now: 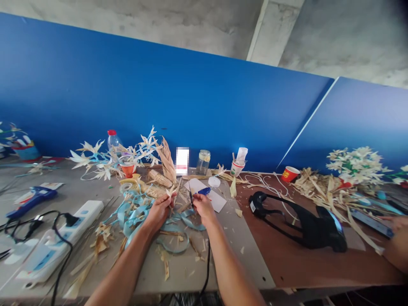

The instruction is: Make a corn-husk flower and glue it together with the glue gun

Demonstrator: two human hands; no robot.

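Note:
My left hand [161, 209] is closed in a pinch on a small pale corn-husk flower [171, 192], held just above the tabletop. Opposite it, my right hand [203, 207] grips scissors [191, 194], whose thin dark blades point up; their handles are mostly hidden by the fingers. The two hands are apart. Light-blue ribbon [135, 219] lies in a tangle beside and below them, mixed with husk scraps. Just beyond the right hand, a blue object [204, 191], partly covered, rests by a white sheet [217, 201].
Finished husk flowers [105, 163] stand in a red cup at the back left, near dried corn cobs [159, 178]. A power strip [68, 238] and blue glue gun [35, 200] lie left. A glass jar [203, 162] stands behind. To the right are a black headset [299, 219] and another person's hand [398, 238].

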